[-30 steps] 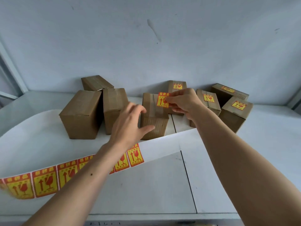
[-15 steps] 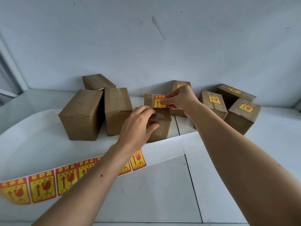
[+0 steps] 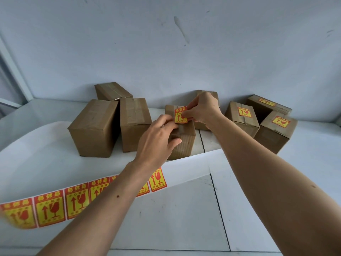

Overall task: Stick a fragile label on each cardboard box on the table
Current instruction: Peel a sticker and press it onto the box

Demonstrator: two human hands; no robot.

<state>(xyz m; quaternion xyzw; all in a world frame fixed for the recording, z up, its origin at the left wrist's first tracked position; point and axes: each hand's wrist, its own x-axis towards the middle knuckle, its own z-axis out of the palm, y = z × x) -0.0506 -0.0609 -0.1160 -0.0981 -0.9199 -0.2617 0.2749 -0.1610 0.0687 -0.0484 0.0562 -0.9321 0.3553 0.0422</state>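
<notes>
A red and yellow fragile label (image 3: 180,114) lies on top of the middle cardboard box (image 3: 184,143). My right hand (image 3: 200,109) pinches the label's right edge. My left hand (image 3: 158,139) grips the box's near left corner, fingertips touching the label's lower left. Three plain boxes stand to the left: a large one (image 3: 94,128), a second one (image 3: 133,122) beside it and a third one (image 3: 112,91) behind. Three labelled boxes sit at the right: one box (image 3: 241,119) nearest my right hand, one box (image 3: 276,132) nearer, one box (image 3: 267,104) at the back. Another box (image 3: 215,95) shows behind my right hand.
A long white backing strip (image 3: 184,167) with several fragile labels (image 3: 49,207) curls across the white table (image 3: 175,218) in front of the boxes and under my left forearm. A pale wall (image 3: 166,52) closes the back.
My right hand has brought the label down onto the middle box's top. My left hand has closed on the box's near corner, fingertips now at the label.
</notes>
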